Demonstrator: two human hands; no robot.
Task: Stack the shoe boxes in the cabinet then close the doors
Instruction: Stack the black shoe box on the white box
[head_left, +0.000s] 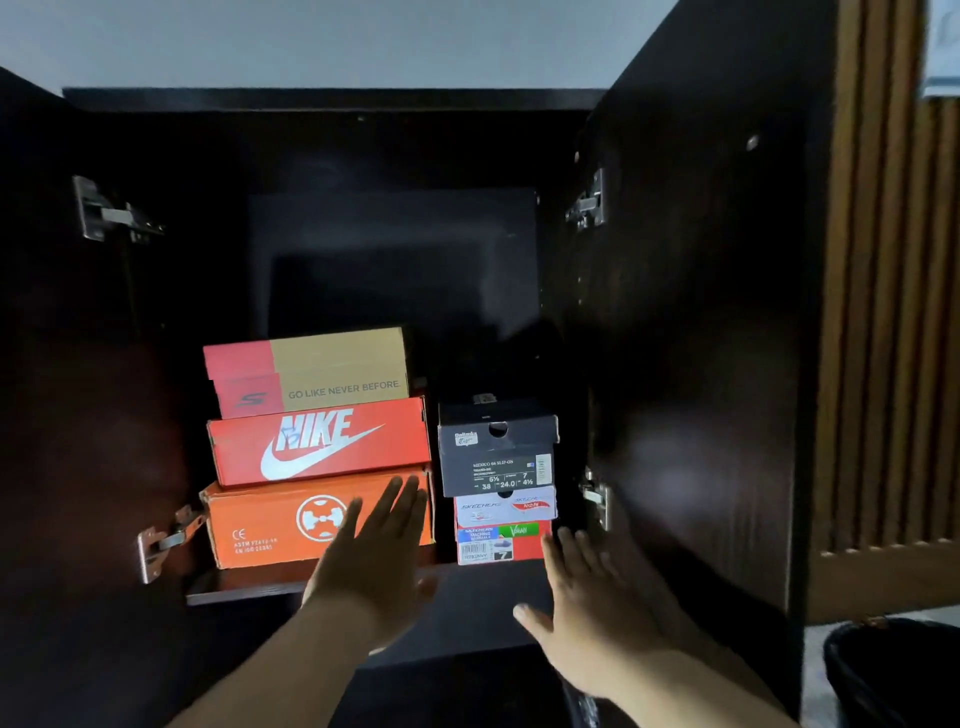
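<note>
With both cabinet doors swung open, two stacks sit side by side on the shelf: left has the orange box, Nike box and Skechers "GO LIKE NEVER BEFORE" box; right has a dark Onitsuka Tiger box over two small Skechers boxes. Left hand is flat, fingers straight, at the orange box's front, holding nothing. Right hand is spread, empty, just beside the right stack's base.
</note>
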